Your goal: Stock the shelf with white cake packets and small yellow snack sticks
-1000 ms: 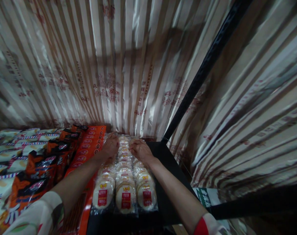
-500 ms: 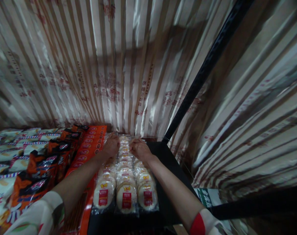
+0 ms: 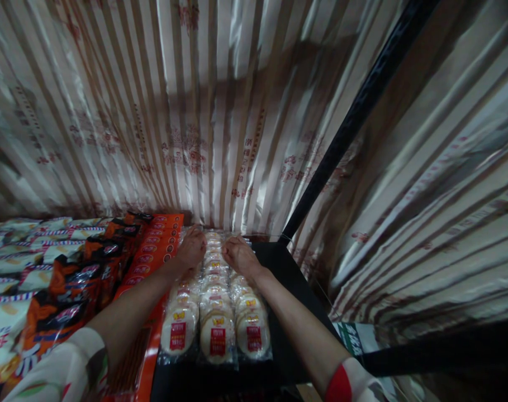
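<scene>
Three rows of clear packets of round, pale crackers [image 3: 217, 334] lie overlapped on a black shelf [image 3: 279, 279], with red and yellow labels showing on the nearest ones. My left hand [image 3: 193, 249] is at the far end of the left row, its fingers curled closed on clear wrapping there. Across the middle row from it, my right hand [image 3: 239, 255] is closed with bent fingers on the wrapping at the back of the right row. The fingertips of both hands are partly hidden, and the far packets are blurred.
An orange strip of snack packs [image 3: 147, 259] borders the crackers on the left. Beyond it lie orange-and-black bags [image 3: 75, 279] and white bags [image 3: 10, 318]. A black post [image 3: 341, 134] rises at the shelf's back right corner. Striped, printed sheeting [image 3: 212, 111] hangs behind.
Both hands stay at the back of the cracker rows, with only a very slight shift. The view has moved a touch; the packets lie as before.
</scene>
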